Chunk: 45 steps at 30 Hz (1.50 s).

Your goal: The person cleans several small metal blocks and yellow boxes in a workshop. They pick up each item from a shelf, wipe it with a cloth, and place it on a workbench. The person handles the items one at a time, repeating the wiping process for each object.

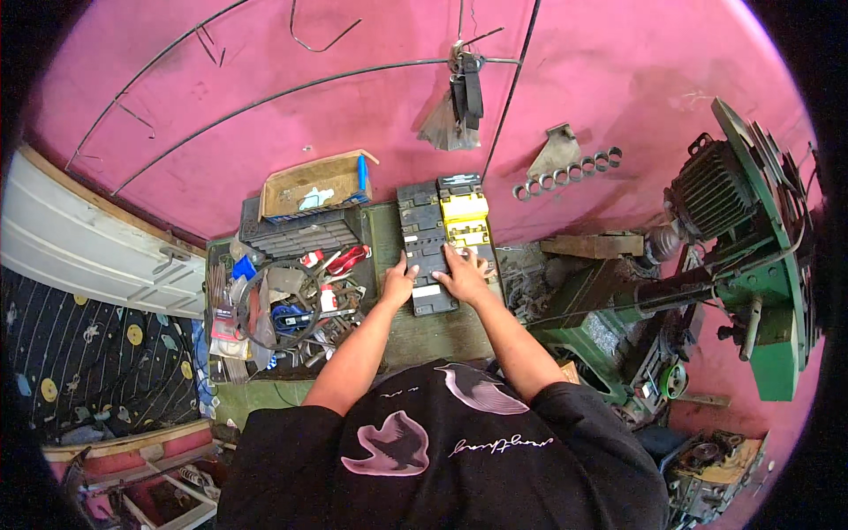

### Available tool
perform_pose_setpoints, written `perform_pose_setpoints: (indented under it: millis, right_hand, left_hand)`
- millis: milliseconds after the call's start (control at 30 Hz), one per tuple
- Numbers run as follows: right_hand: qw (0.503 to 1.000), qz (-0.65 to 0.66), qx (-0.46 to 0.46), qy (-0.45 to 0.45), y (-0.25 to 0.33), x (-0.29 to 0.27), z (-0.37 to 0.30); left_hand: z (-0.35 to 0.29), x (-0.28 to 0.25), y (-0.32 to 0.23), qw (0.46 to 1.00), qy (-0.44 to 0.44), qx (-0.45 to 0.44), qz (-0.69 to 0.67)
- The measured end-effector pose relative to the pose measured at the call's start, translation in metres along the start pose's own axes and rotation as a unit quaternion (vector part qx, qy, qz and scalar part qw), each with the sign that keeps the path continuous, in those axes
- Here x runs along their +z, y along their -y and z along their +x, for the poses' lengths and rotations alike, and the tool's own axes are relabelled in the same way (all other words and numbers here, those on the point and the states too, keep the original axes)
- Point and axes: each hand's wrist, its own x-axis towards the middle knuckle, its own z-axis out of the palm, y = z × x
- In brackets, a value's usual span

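Observation:
Several black boxes that look like batteries stand in a row running away from me on the green bench. My left hand (399, 284) presses against the left side of a black box (427, 257), its fingers mostly hidden. From the right, my right hand (465, 276) grips the same box, with the thumb over its near part. Nearer to me is another black box (433, 300) with a pale label. Beyond my right hand stand yellow-and-black boxes (465, 208), and a further black box (419, 195) is beside them.
Left of the boxes, mixed hand tools and parts (300, 300) cover the bench (393, 340). A cardboard box (314, 187) rests on a grey drawer case (300, 237) behind them. A large green machine (751, 256) with a motor stands at right. Straps (466, 93) hang on the pink wall.

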Motion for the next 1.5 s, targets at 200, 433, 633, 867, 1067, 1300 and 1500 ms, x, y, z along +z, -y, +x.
perform_pose_setpoints:
  millis: [200, 433, 633, 867, 1067, 1300, 1500]
  right_hand:
    - [0.998, -0.017, -0.018, 0.060, -0.006, -0.009, 0.004]
    - [0.996, -0.088, -0.022, 0.013, -0.003, 0.001, 0.011]
    - [0.993, -0.116, 0.006, 0.000, 0.010, 0.004, 0.003]
    - [0.953, -0.029, -0.290, 0.083, 0.075, 0.015, -0.081]
    - [0.874, -0.095, -0.466, 0.098, 0.113, 0.055, -0.081]
    - [0.814, -0.149, -0.546, 0.133, 0.161, 0.110, -0.098]
    - [0.888, -0.112, -0.447, -0.001, 0.168, 0.121, -0.109]
  left_hand:
    - [-0.008, -0.014, -0.018, 0.999, 0.033, -0.007, -0.004]
    - [-0.027, -0.024, -0.060, 0.938, -0.047, 0.153, 0.306]
    - [-0.032, -0.041, -0.069, 0.933, 0.010, 0.147, 0.330]
    - [-0.138, -0.084, -0.015, 0.951, -0.119, 0.206, 0.199]
    - [-0.239, -0.125, 0.055, 0.937, -0.138, 0.128, 0.296]
    - [-0.265, -0.144, 0.113, 0.931, -0.082, 0.099, 0.343]
    - [-0.256, -0.153, 0.119, 0.932, -0.063, 0.137, 0.330]
